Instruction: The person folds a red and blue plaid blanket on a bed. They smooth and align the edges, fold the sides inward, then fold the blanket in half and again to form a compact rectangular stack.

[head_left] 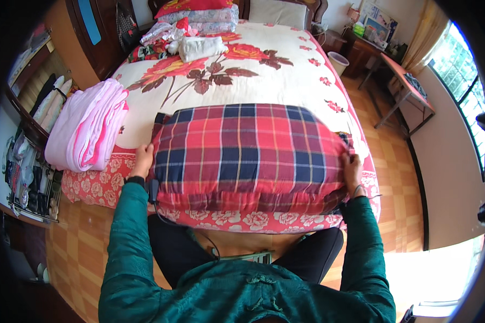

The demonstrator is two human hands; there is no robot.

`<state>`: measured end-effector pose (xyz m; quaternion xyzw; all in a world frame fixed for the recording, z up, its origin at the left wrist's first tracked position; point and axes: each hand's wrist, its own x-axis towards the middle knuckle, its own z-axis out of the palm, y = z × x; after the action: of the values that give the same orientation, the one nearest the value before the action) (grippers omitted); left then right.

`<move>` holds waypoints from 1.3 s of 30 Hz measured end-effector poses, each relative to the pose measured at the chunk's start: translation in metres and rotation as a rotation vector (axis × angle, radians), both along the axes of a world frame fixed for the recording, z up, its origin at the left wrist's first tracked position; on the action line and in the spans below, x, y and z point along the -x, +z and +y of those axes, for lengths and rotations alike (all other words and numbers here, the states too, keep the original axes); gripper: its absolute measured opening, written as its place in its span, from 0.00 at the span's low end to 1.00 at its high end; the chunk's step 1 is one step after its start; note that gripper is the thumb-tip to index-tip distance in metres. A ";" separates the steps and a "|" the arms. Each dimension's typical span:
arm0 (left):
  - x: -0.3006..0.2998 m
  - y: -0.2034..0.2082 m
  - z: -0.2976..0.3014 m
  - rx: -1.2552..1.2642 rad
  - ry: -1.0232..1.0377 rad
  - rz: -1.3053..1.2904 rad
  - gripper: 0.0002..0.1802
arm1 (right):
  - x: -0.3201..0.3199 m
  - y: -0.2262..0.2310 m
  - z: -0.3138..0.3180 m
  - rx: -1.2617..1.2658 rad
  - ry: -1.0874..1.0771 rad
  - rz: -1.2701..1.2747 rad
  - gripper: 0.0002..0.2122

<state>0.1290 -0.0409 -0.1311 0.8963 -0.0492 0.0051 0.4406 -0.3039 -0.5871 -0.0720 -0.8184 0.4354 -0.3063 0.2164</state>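
Observation:
A large, plump plaid pillow [248, 145] in red, navy and white lies across the near end of the bed, in front of me. At its left end, my left hand [143, 161] is closed on the edge, with the fingers partly hidden behind the cloth. My right hand [352, 171] grips the opposite end, its fingers bent round the corner. Beneath the pillow spreads a cream bed cover [237, 89] with large red flowers and a red floral border.
A folded pink blanket [89, 126] sits at the bed's left edge. Farther back are a white folded cloth [201, 48], crumpled clothes and stacked bedding [199, 19]. Open shelves [32, 172] stand at left. A small table [401, 83] and a bin [337, 63] are at right.

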 end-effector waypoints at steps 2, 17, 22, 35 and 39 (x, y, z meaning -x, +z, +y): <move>0.004 -0.007 0.005 0.019 -0.024 -0.023 0.20 | -0.008 -0.008 0.007 0.100 -0.010 0.181 0.20; 0.152 0.082 -0.051 -0.756 -0.467 -0.639 0.36 | 0.021 0.020 0.117 0.540 0.197 0.528 0.34; 0.132 0.039 -0.076 -0.797 -0.482 -0.202 0.38 | -0.003 -0.034 0.110 0.343 0.231 0.658 0.33; 0.122 0.070 -0.052 -0.745 -0.608 -0.125 0.39 | 0.010 -0.022 0.092 0.353 0.333 0.535 0.29; 0.125 0.076 -0.014 -0.763 -0.539 -0.261 0.35 | 0.033 -0.006 0.087 0.528 0.280 0.484 0.26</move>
<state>0.0039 -0.0545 -0.0552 0.9412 -0.3326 -0.0153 0.0563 -0.3368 -0.5004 -0.0785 -0.9461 0.2642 -0.1735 -0.0711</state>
